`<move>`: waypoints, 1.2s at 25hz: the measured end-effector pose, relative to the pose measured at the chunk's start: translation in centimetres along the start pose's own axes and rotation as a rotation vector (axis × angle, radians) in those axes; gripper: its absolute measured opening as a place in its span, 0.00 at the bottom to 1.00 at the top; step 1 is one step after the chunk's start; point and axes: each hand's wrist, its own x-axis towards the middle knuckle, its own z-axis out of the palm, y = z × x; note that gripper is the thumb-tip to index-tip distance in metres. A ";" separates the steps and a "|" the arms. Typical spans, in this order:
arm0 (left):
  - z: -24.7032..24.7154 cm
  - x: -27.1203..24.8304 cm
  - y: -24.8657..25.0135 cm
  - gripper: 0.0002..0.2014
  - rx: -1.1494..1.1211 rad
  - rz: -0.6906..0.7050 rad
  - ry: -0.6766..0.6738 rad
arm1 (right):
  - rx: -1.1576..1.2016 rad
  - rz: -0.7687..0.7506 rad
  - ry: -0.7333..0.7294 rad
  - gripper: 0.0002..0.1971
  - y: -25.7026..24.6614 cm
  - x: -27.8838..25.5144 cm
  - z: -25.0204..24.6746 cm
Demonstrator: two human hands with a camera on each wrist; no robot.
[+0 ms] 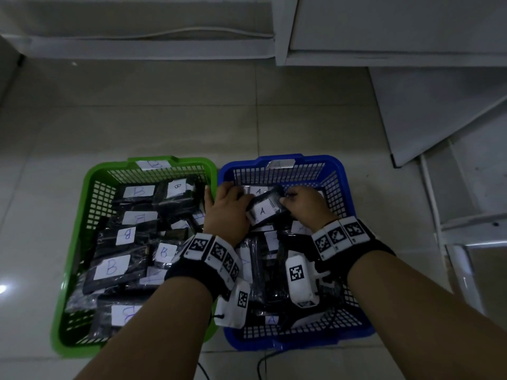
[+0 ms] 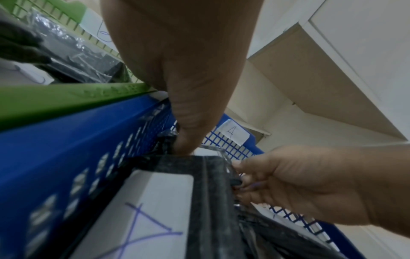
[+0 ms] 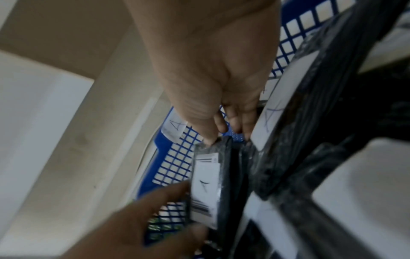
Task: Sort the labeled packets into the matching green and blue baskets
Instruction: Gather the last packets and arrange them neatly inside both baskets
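Hands: left hand (image 1: 227, 212) and right hand (image 1: 307, 205) both inside the blue basket (image 1: 341, 171), each grasping one end of a single black packet labelled A (image 1: 264, 211), left on its near-left end, right pinching its far-right edge. Packet sits tilted, apparently just above the pile; the two-handed hold looks meant to settle it flat among the others.

Blue basket: tagged A on its far rim (image 1: 280, 163); holds many black plastic-wrapped packets with white A labels, stacked loosely and overlapping.

Green basket (image 1: 82, 187): touching the blue one on its left; tagged B on its far rim (image 1: 152, 164); holds similar black packets with white B labels (image 1: 112, 267), lying flat and at angles.

Floor (image 1: 164, 119): pale tiles carrying both baskets; white furniture (image 1: 384, 28) beyond. No unsorted packets visible outside the baskets, so sorting appears nearly done.
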 end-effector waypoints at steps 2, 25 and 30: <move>0.1 -0.2 0.0 0.26 0.038 0.002 -0.007 | 0.011 -0.018 0.074 0.06 0.1 -0.3 -0.1; 0.4 1.9 1.4 0.35 0.086 -0.028 0.056 | -0.144 -0.159 -0.313 0.15 3.5 -1.8 -0.5; 0.6 2.5 1.3 0.27 0.066 -0.098 0.117 | -0.158 -0.191 -0.354 0.16 3.2 -2.3 -0.6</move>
